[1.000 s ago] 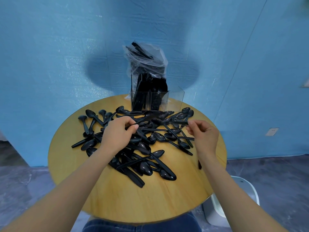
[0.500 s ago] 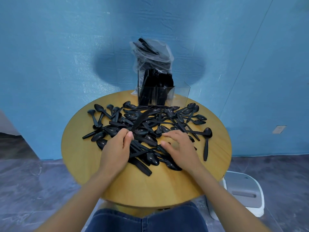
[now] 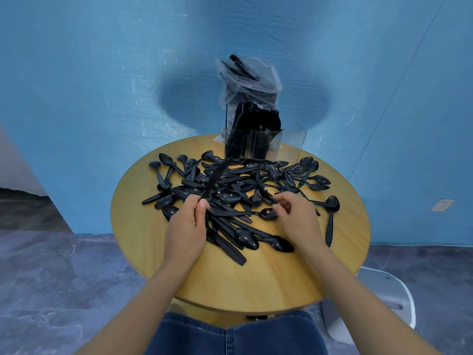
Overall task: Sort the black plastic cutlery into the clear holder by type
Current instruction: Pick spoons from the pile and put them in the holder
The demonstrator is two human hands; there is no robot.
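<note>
Fingers and thumb of the left hand (image 3: 188, 224) pinch the handle end of a black knife (image 3: 214, 178), whose blade angles up and away over the heap toward the clear holder (image 3: 263, 147). The right hand (image 3: 298, 219) is curled loosely over the near side of the cutlery pile (image 3: 243, 196), fingertips at a spoon (image 3: 267, 213); whether it grips anything I cannot tell.

The step in hand looks like gathering knives for the holder. To do it well, the left hand should lift the knife straight up, clear of the tangled spoons, before swinging it back, so nothing is dragged off the table (image 3: 230, 283). The holder stands at the far edge, its left compartments already dark with upright cutlery (the rightmost one looks empty), with a plastic bag (image 3: 249, 80) of more pieces behind it. The knife should go handle-down among its own kind, eased in rather than dropped, since a light holder may tip.
</note>
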